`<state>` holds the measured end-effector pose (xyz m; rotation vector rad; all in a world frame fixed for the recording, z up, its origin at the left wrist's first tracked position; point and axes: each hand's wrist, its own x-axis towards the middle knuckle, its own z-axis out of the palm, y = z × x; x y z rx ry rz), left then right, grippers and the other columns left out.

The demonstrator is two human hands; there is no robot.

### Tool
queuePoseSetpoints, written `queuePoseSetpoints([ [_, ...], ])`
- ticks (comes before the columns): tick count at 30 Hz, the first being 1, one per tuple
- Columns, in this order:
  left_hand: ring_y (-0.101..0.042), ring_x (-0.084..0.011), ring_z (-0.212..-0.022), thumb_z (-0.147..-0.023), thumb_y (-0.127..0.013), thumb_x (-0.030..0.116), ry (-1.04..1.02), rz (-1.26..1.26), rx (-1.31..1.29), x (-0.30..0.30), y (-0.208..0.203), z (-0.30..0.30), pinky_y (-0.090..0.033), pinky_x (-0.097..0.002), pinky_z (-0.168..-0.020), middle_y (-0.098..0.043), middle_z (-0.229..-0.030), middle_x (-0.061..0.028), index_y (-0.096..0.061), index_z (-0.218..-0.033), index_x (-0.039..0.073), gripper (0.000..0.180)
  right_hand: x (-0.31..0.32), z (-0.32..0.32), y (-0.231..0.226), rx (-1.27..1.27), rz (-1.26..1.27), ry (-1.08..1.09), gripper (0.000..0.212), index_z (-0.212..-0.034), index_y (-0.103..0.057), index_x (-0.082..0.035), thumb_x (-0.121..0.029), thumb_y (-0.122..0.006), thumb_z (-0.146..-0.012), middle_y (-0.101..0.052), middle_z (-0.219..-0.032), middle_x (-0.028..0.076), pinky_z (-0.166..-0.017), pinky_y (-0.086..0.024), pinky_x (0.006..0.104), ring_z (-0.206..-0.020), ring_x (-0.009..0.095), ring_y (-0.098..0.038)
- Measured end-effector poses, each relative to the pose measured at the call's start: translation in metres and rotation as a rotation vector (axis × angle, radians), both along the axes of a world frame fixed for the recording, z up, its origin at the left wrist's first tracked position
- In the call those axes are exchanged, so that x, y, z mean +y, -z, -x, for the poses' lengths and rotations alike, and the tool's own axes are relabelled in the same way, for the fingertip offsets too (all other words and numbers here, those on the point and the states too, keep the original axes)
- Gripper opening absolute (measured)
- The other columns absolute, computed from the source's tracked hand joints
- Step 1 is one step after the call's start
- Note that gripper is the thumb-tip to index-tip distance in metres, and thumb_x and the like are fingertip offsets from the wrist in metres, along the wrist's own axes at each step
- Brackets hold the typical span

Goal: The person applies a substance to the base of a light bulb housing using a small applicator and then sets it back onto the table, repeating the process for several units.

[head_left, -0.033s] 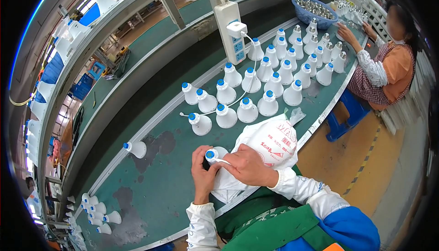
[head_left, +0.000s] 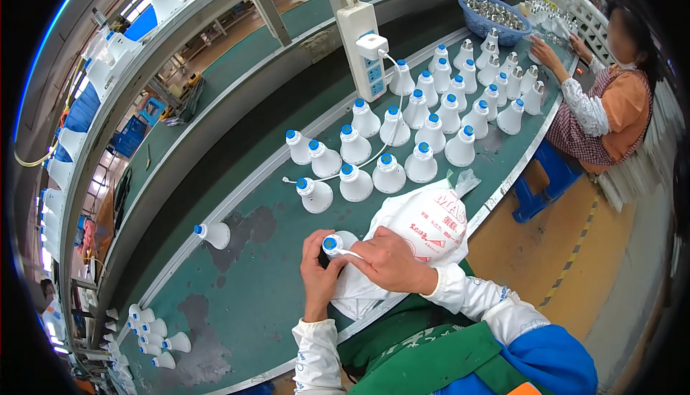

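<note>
Near the bench's front edge, my left hand (head_left: 320,271) is closed round the side of a white bulb housing (head_left: 345,240), which has a blue centre in its top and tilts toward me. From the right, my right hand (head_left: 394,259) pinches a thin white strip (head_left: 350,253) against the housing's neck. Whether the strip is loose or part of the housing cannot be made out. A white plastic bag with red print (head_left: 438,222) lies right beside my right hand. Several similar blue-topped housings (head_left: 389,173) stand upright beyond the bag.
One housing (head_left: 213,235) lies tipped at the left; several more (head_left: 177,342) lie farther left. A power strip (head_left: 363,50) with a white charger and cable is fixed to a post. At far right, a co-worker (head_left: 604,107) handles parts near a blue basket (head_left: 496,25) of metal caps.
</note>
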<state>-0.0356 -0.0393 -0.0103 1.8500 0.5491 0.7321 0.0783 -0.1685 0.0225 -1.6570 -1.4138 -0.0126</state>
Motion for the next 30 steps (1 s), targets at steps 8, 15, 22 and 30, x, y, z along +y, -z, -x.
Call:
queuePoseSetpoints([
  [8, -0.054, -0.0192, -0.104, -0.065, -0.072, -0.004, -0.012, 0.250, -0.055, -0.007, -0.010, -0.003, -0.042, -0.0305, -0.091, -0.058, -0.110, -0.0075, -0.059, -0.106, 0.002, 0.044, 0.000, 0.000, -0.001, -0.010, 0.023, 0.018, 0.010, -0.078, -0.059, -0.006, -0.014, -0.064, -0.081, -0.054, -0.060, 0.006, -0.062, -0.039, 0.0348, -0.054, 0.026, -0.049],
  [15, -0.055, -0.0176, -0.101, -0.064, -0.072, -0.003, 0.054, 0.070, 0.014, 0.010, 0.002, 0.004, -0.043, -0.0296, -0.090, -0.057, -0.110, -0.0064, -0.055, -0.110, 0.003, 0.050, 0.001, 0.000, 0.002, 0.014, 0.006, 0.018, 0.010, -0.079, -0.059, -0.007, -0.014, -0.064, -0.082, -0.054, -0.058, 0.006, -0.062, -0.039, 0.0354, -0.053, 0.026, -0.050],
  [22, -0.056, -0.0166, -0.100, -0.065, -0.072, -0.003, -0.006, 0.187, 0.019, -0.003, -0.008, 0.000, -0.044, -0.0284, -0.090, -0.058, -0.109, -0.0049, -0.054, -0.115, 0.003, 0.053, 0.001, 0.000, -0.002, -0.003, 0.007, 0.017, 0.015, -0.077, -0.056, -0.006, -0.017, -0.062, -0.085, -0.056, -0.061, 0.007, -0.063, -0.039, 0.0355, -0.054, 0.026, -0.054],
  [30, -0.057, -0.0158, -0.098, -0.069, -0.070, -0.004, 0.040, 0.236, 0.015, 0.000, -0.002, 0.001, -0.045, -0.0284, -0.088, -0.060, -0.108, -0.0047, -0.058, -0.112, 0.002, 0.045, 0.001, -0.002, 0.003, -0.023, 0.012, -0.016, 0.014, -0.078, -0.056, -0.006, -0.017, -0.061, -0.085, -0.054, -0.061, 0.006, -0.062, -0.038, 0.0358, -0.054, 0.026, -0.051],
])
